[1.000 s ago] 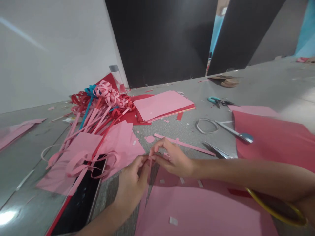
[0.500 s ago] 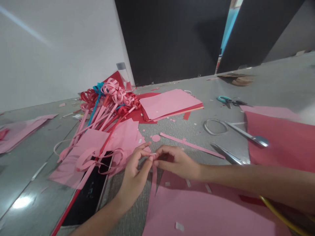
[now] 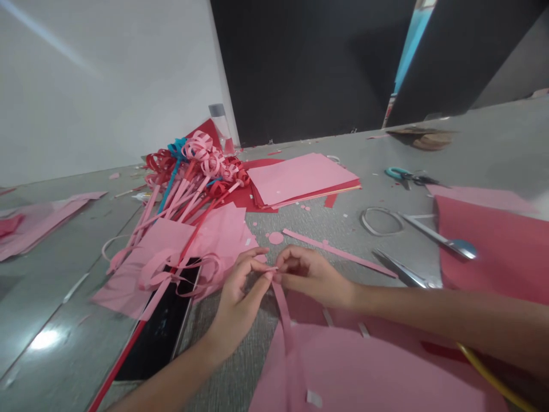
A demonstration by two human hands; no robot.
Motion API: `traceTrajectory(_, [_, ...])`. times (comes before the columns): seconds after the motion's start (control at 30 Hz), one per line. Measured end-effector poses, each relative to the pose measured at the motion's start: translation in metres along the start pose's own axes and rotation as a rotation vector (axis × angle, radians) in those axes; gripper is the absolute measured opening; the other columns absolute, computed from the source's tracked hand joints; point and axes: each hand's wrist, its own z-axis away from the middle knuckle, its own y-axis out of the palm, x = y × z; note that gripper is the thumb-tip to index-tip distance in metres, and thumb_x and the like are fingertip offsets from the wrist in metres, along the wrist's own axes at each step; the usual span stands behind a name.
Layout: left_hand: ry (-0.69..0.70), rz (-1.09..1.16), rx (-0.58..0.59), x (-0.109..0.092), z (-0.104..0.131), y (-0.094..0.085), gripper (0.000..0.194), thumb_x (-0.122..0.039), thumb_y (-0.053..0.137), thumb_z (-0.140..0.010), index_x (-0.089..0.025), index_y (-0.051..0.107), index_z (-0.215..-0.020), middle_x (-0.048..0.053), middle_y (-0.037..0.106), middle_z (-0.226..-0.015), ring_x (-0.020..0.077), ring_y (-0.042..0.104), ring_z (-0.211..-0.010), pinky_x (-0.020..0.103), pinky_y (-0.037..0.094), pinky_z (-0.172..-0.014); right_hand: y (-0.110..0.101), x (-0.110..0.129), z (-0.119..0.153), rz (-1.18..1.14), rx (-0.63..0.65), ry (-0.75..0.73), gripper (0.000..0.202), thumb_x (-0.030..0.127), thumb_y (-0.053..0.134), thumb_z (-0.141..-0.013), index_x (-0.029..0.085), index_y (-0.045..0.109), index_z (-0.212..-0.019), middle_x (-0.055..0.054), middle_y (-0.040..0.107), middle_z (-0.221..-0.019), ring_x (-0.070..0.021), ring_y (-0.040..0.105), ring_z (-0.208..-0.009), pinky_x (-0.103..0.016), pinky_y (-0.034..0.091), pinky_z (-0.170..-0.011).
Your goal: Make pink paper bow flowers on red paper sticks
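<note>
Between the fingertips of my left hand [image 3: 242,292] and my right hand [image 3: 311,276] is one end of a pink paper strip [image 3: 283,309]. Both hands pinch it, thumbs against index fingers, and the rest dangles down over a large pink sheet [image 3: 355,366]. What exactly is folded or rolled at the pinched end is too small to tell. Beyond my hands, a second pink strip [image 3: 338,252] lies flat beside a small pink paper circle [image 3: 276,237]. Left of my left hand, a looped pink paper flower [image 3: 180,272] on a red stick lies across a black phone [image 3: 158,337].
A heap of curled paper flowers [image 3: 206,160] lies at the back left, near a bottle [image 3: 220,123]. Stacked paper [image 3: 304,177] is behind my hands. To the right are scissors [image 3: 405,270], a spoon-like tool [image 3: 458,247], a white ring [image 3: 382,222] and teal-handled scissors [image 3: 398,173].
The hanging part of the strip has swung to the right, now lying more over the pink sheet. Both hands keep pinching its end. The whole view has shifted slightly.
</note>
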Motion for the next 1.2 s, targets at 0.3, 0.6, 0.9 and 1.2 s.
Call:
traceTrajectory(0.3, [-0.001, -0.065, 0.010, 0.0005, 0.0001, 0.0008, 0.013, -0.027, 0.051, -0.081, -0.019, 0.054, -0.072, 0.007, 0.059, -0.105, 0.0211, 0.050, -0.113, 0.036, 0.039, -0.093, -0.0005, 0.0021, -0.0003, 0.128, 0.005, -0.060, 0.001, 0.017, 0.053, -0.078, 0.017, 0.052, -0.078, 0.003, 0.051, -0.068, -0.0079, 0.046, -0.062, -0.022, 0.037, -0.058])
traceTrajectory(0.6, [0.044, -0.067, 0.021, 0.0037, -0.0015, -0.0027, 0.018, -0.031, 0.055, -0.081, -0.020, 0.060, -0.069, 0.005, 0.060, -0.098, 0.0196, 0.053, -0.106, 0.035, 0.041, -0.091, -0.0003, 0.0004, 0.0002, 0.166, 0.025, -0.018, 0.021, 0.036, 0.062, -0.077, 0.017, 0.053, -0.077, 0.002, 0.054, -0.066, -0.0080, 0.048, -0.060, -0.022, 0.037, -0.056])
traceTrajectory(0.9, [0.145, -0.113, -0.194, 0.0048, 0.0049, 0.0015, 0.008, -0.028, 0.054, -0.083, -0.020, 0.055, -0.085, 0.004, 0.060, -0.100, 0.0145, 0.058, -0.093, 0.029, 0.048, -0.078, 0.0000, 0.0073, 0.0016, 0.092, -0.069, 0.006, 0.022, 0.037, 0.061, -0.076, 0.016, 0.056, -0.075, 0.003, 0.053, -0.059, -0.0076, 0.045, -0.054, -0.022, 0.036, -0.053])
traceTrajectory(1.2, [0.348, -0.350, -0.216, 0.0002, 0.0052, 0.0020, 0.007, -0.022, 0.059, -0.079, -0.022, 0.065, -0.079, 0.002, 0.062, -0.091, 0.0154, 0.059, -0.092, 0.032, 0.049, -0.085, -0.0010, 0.0038, 0.0021, 0.097, -0.052, -0.029, 0.014, 0.031, 0.058, -0.077, 0.016, 0.057, -0.077, 0.004, 0.047, -0.059, -0.0071, 0.040, -0.054, -0.022, 0.034, -0.051])
